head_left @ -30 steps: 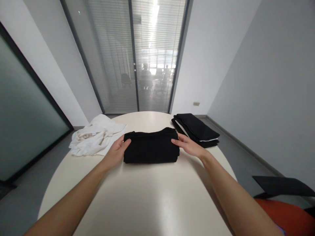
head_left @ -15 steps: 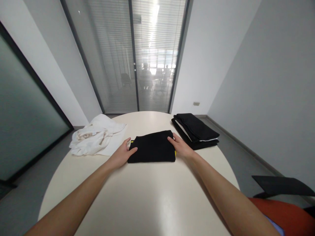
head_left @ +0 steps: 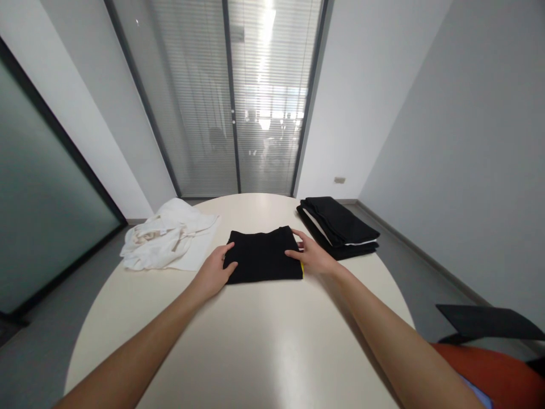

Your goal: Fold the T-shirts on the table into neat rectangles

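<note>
Two bare hands frame a black folded cloth (head_left: 263, 257) that lies flat near the middle of a pale, rounded surface (head_left: 238, 341). The left hand (head_left: 213, 272) meets the cloth's left end, thumb and forefinger spread apart along its edge. At the opposite end, the right hand (head_left: 315, 257) rests its thumb on top of the fabric, with the forefinger stretched to the far right corner and the other fingers bent in beside the edge; whether either hand pinches the cloth from below cannot be told. A narrow yellow strip (head_left: 302, 271) shows at the right end, just beside the right hand. To the left, near the surface's rim, a white cloth (head_left: 166, 238) sits in a loose, crumpled heap. On the right, beyond the right hand, a stack of black fabric (head_left: 343, 224) lies neatly folded at an angle, a white layer visible between the dark ones. Behind the surface stand glass panels (head_left: 204, 130) with horizontal blinds, while a chair (head_left: 489, 369) with a red-orange seat and a black backrest stands at lower right.
</note>
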Motion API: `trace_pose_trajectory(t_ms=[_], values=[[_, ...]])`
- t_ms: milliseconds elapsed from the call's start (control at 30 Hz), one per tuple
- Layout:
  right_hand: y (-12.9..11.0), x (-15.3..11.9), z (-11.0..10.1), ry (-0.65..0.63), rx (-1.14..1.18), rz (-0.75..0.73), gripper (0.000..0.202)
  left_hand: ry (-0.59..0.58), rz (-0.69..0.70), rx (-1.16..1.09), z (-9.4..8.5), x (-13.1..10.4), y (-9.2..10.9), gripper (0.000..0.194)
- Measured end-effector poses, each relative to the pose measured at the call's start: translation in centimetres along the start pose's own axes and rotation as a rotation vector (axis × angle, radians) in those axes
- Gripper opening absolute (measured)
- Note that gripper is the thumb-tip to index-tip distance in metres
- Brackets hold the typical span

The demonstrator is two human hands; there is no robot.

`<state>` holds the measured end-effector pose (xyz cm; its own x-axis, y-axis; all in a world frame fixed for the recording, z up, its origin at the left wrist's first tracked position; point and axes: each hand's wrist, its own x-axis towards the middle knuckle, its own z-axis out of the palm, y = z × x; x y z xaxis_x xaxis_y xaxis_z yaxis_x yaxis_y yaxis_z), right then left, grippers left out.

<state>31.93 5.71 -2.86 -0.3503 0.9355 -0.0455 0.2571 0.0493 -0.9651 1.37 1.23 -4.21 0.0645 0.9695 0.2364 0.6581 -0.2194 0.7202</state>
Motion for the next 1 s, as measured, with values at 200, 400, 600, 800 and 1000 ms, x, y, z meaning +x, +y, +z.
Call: trace_pose_trajectory(t_ms=[200, 400, 600, 800, 1000], values=[[0.4, 0.3, 1.8, 0.251, -0.479, -0.021, 0.065, 0.036, 0.068, 0.135, 0.8, -0.2, -0.3, 0.054], [-1.5, -0.7, 3.5, 0.36, -0.944, -0.085, 0.047, 0.085, 0.05, 0.426, 1.2, -1.3, 1.5, 0.055], [-2.5, -1.2, 5.0, 0.128, -1.009, -0.432, 0.049, -0.003, 0.372, 0.476, 1.4, -1.0, 2.4, 0.056], [-0.8, -0.7, 5.4, -0.034, -0.916, -0.248, 0.062, -0.09, 0.137, 0.589, 3.1, -1.0, 0.8, 0.056], [-1.3, -0.6, 5.0, -0.067, -0.906, -0.279, 0.063, 0.006, 0.019, 0.581, 3.6, -1.1, 0.5, 0.059]])
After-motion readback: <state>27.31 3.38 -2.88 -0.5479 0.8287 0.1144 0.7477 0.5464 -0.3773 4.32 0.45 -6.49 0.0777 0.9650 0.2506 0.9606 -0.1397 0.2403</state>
